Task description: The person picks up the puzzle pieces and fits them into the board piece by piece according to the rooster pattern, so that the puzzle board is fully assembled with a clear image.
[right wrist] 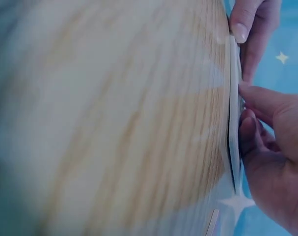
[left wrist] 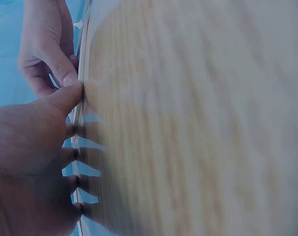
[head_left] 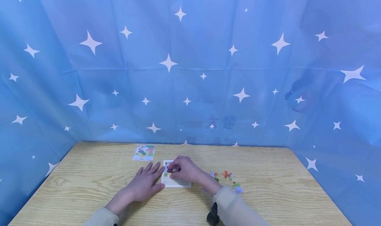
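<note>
Blue cloth with white four-pointed stars, saw hanging behind and on both sides, creased across the middle. Below it, noted pale wood-grained table. Found beige sleeves at both wrists, reaching in from the near edge. Recorded left hand palm down on the wood, with fingers straight and spread, with index fingertip and thumb at left edge of white frame. Recorded right hand over the same frame, with fingers curled, pinching dark red puzzle piece between thumb and fingertips. Located frame near mid-table, flat; saw coloured picture bits in its upper left part, lower part pale. Logged square picture card farther back, left of frame, well apart from both hands. Spotted black device at right sleeve cuff. To the right of frame, saw loose puzzle pieces in orange, green and lilac, partly hidden by right forearm; could not count. Sited pinched piece low at frame's upper left; could not tell whether lifted or seated.
</note>
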`<state>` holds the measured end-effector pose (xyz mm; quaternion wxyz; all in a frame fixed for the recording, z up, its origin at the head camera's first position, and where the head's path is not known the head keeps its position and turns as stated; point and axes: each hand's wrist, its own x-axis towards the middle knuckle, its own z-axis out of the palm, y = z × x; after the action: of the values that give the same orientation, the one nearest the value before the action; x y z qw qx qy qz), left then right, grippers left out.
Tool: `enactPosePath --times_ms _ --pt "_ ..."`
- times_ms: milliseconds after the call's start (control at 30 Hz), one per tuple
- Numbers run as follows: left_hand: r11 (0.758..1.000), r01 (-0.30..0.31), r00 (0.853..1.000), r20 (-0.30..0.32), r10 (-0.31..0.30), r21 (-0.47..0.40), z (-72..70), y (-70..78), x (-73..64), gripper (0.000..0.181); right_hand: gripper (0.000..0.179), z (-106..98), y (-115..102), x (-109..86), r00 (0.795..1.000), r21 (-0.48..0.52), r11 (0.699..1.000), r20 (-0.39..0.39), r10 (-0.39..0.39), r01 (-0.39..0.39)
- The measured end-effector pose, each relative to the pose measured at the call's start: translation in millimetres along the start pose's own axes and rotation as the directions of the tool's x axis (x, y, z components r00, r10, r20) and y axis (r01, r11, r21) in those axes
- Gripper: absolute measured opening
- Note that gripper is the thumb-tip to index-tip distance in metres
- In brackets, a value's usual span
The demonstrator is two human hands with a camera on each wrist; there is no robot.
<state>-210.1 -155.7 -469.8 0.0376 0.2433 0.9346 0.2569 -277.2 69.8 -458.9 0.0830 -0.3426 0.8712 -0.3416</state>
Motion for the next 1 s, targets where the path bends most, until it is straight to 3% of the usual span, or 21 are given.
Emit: enactPosePath --times_ms 600,1000 --pt "1.000 -0.022 1.000 0.000 0.022 -0.007 1.0 -2.1 -0.1 0.069 0.021 -0.4 0.2 -1.7 0.997 -0.039 0.998 0.068 -0.049 0.052" --pt "1.000 0.008 0.999 0.034 -0.008 -0.008 -9.3 9.9 -3.6 0.066 0.025 -2.0 -3.7 -2.4 0.994 -0.062 0.997 0.099 -0.043 0.049"
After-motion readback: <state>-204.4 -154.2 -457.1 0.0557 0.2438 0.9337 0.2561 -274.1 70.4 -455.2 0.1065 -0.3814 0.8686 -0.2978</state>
